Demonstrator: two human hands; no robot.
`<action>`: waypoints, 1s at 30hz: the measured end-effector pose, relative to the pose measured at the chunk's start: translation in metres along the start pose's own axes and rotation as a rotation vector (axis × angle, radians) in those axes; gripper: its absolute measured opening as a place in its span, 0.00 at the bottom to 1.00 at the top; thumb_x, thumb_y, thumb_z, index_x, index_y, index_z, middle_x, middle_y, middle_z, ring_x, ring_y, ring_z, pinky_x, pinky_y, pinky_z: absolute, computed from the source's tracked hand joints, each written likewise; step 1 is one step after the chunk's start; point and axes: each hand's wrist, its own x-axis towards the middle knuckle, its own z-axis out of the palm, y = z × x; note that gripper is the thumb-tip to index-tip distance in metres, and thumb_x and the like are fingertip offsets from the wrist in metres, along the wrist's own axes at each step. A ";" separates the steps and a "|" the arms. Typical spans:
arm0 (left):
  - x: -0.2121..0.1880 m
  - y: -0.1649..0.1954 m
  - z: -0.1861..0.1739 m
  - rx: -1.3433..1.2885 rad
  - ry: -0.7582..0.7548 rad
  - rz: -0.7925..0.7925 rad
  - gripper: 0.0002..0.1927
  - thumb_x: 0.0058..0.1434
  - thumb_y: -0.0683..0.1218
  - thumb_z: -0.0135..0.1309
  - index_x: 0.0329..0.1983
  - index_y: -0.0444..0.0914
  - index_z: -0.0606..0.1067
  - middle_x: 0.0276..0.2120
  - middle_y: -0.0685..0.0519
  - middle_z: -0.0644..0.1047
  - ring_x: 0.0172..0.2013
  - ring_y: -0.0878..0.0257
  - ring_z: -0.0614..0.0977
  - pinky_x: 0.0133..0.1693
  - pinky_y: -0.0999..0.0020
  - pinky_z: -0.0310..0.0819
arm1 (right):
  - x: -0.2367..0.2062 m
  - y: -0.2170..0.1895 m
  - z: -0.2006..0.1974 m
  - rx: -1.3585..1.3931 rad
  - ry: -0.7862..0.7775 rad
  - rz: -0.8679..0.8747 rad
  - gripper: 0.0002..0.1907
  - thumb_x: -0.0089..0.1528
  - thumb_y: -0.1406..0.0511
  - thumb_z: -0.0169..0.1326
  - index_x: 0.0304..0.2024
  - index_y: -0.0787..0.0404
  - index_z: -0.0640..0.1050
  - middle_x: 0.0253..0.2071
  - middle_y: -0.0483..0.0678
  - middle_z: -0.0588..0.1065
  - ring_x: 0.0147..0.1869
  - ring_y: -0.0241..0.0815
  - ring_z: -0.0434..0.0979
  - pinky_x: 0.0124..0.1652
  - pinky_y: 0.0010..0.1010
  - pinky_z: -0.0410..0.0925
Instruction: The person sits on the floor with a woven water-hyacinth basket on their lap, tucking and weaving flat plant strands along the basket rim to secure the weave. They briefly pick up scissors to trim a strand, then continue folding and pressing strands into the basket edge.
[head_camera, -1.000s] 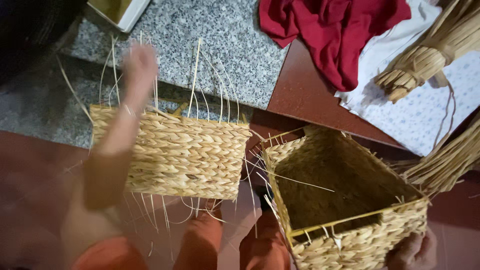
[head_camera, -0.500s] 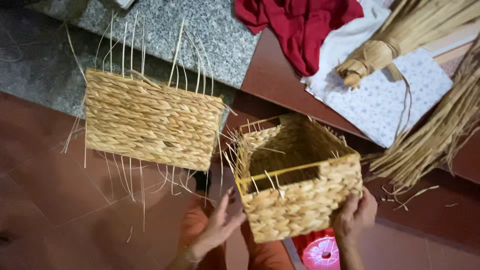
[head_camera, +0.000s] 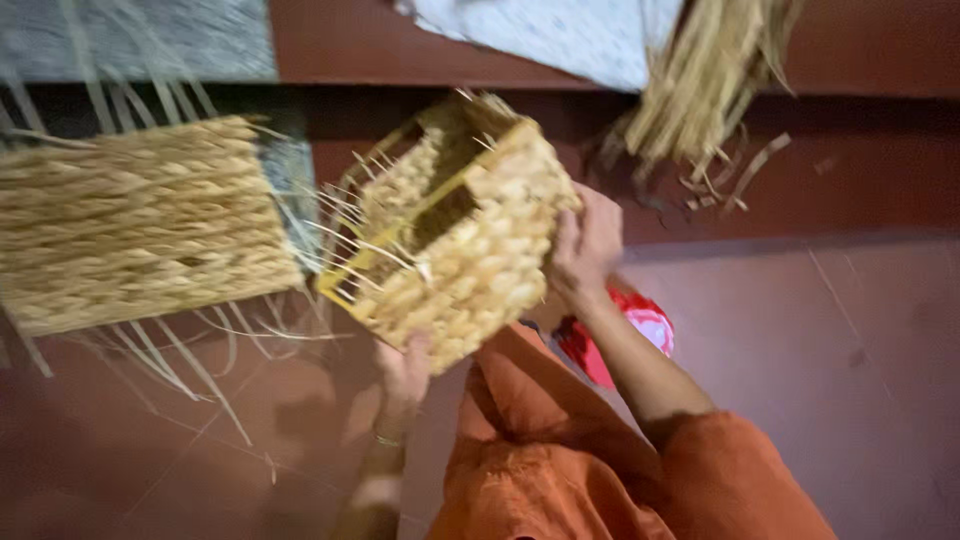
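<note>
Basket, square and woven of pale straw, tilted in mid-air above the red floor with its open mouth turned up and to the left; loose straw ends bristle from its rim. Right hand lies flat against the basket's right wall, fingers pressed together along the weave. Left hand supports the basket's lower corner from beneath, fingers curled up against the weave; motion blur hides whether they are spread or closed. A thin bangle circles the left wrist. Left of the basket, just beside it, lies a flat woven panel with long unwoven strands trailing from its upper and lower edges onto the floor. Above and to the right of the basket, a straw bundle rests partly on a white dotted cloth. Below the basket, orange clothing covers the person's lap and right arm. A red and white round object, partly hidden, lies just below the right hand.
</note>
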 end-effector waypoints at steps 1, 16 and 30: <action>-0.003 -0.004 0.001 0.056 0.045 -0.012 0.29 0.67 0.44 0.52 0.69 0.30 0.61 0.55 0.42 0.75 0.48 0.58 0.79 0.48 0.63 0.77 | -0.001 0.000 -0.003 0.005 -0.006 -0.006 0.15 0.68 0.65 0.49 0.57 0.62 0.74 0.52 0.56 0.75 0.58 0.57 0.73 0.58 0.44 0.67; -0.053 -0.045 0.024 0.272 0.097 0.278 0.38 0.75 0.56 0.48 0.75 0.28 0.49 0.69 0.37 0.64 0.64 0.52 0.72 0.65 0.57 0.66 | -0.034 0.020 -0.055 0.156 0.051 -0.042 0.17 0.72 0.61 0.47 0.60 0.62 0.71 0.56 0.55 0.74 0.59 0.58 0.74 0.60 0.45 0.68; -0.053 -0.093 0.018 0.110 0.234 0.471 0.42 0.75 0.66 0.49 0.72 0.25 0.61 0.63 0.42 0.71 0.61 0.55 0.76 0.63 0.59 0.75 | -0.058 0.095 -0.038 0.396 -0.298 -0.167 0.30 0.58 0.62 0.63 0.61 0.63 0.72 0.61 0.55 0.72 0.63 0.54 0.71 0.63 0.43 0.67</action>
